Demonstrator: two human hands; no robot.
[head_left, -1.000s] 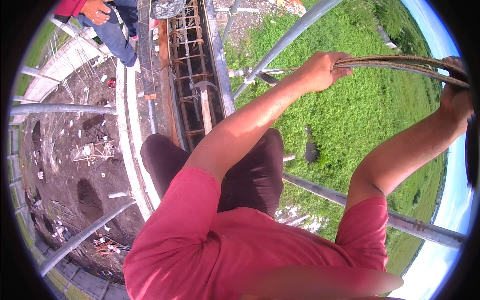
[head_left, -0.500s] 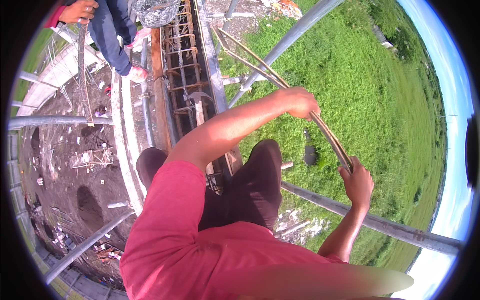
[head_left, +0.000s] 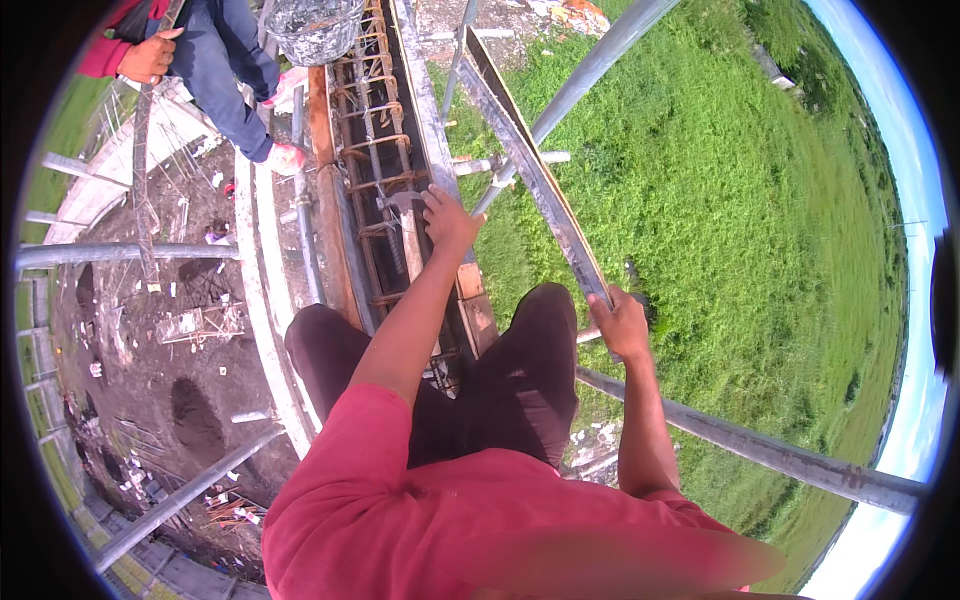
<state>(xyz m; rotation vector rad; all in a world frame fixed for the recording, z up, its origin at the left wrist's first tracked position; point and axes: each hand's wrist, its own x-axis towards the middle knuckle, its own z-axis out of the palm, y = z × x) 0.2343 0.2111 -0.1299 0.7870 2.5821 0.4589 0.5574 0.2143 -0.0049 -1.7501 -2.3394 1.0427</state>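
Observation:
My right hand (head_left: 620,322) is closed on the lower end of a long narrow board (head_left: 548,192), grey and stained on its face with a pale thin edge. The board slants up and away, outside the beam form, over the grass. My left hand (head_left: 452,222), fingers apart, rests at the right side board (head_left: 432,125) of the form and holds nothing that shows. Just left of its fingertips lies a claw hammer (head_left: 410,235), head away from me, on the rebar cage (head_left: 368,110) inside the form. Whether the fingers touch the hammer I cannot tell.
Metal scaffold pipes (head_left: 750,440) cross on both sides, high above grass and a dirt yard (head_left: 150,350). A cement-smeared bucket (head_left: 315,30) stands at the far end. At the far left another person's hand (head_left: 150,58) holds a long strip (head_left: 145,190).
My left hand has let go of the board and moved left to the form. My right hand has swung the board's near end left and turned its broad face toward me.

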